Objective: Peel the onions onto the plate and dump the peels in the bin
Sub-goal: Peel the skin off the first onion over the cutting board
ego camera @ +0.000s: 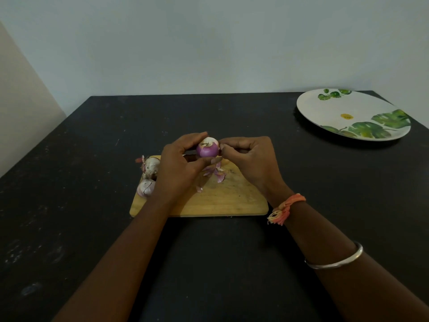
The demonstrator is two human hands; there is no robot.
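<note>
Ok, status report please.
Left hand grips the onion, right hand pinches its skin. Peels on cutting board. Two onions unpeeled. Nothing blocks the plate.

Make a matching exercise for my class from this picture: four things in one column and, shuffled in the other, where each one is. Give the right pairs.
1. purple onion
2. leaf-patterned plate
3. loose peels
4. unpeeled onions

A. left edge of the cutting board
B. between left hand and right hand
C. far right of the table
D. on the board, below the hands

Pairs: 1-B, 2-C, 3-D, 4-A.
</note>
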